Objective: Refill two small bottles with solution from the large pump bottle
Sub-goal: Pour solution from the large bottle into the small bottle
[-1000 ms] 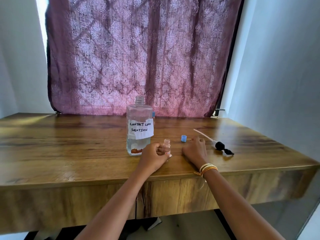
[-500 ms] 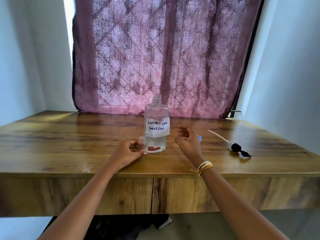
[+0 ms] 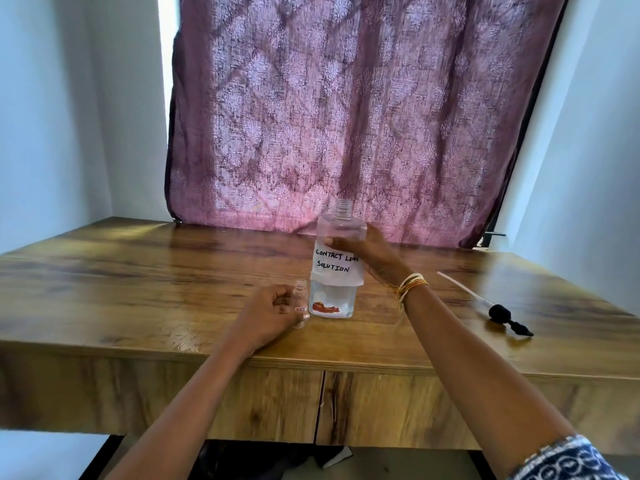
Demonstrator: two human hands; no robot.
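Note:
The large clear bottle stands upright mid-table with its neck uncapped and a white label reading "CONTACT LENS SOLUTION"; a little liquid fills its base. My right hand wraps around its upper part from the right. Just left of it, my left hand grips a small clear bottle standing open on the table. The black pump head with its white tube lies on the table to the right. A second small bottle and the blue cap are not visible.
The wooden table has a front edge close to my forearms. A purple patterned curtain hangs behind it, with pale walls on both sides. A bracket sits at the back right corner.
My right hand rose from the table surface and closed around the large bottle. My left hand carried the small bottle from the large bottle's right front to its left.

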